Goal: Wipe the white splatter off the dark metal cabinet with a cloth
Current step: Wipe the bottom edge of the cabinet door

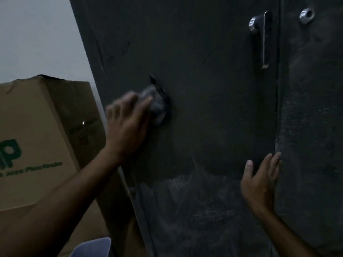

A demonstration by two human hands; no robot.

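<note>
**Dark cabinet door, cloth applied at mid-height**

Item: dark metal cabinet (213, 89), two doors, chrome handle (263, 38) on the left door, round chrome lock (307, 15) on the right. Left hand (128, 125), blurred, pressed a grey cloth (155, 104) against the left door, fingers laid over it. Right hand (259, 184) lay flat by the door seam, fingers straight. White splatter (185, 201) covered the lower panel. Cardboard box (37, 138) stood left.
</note>
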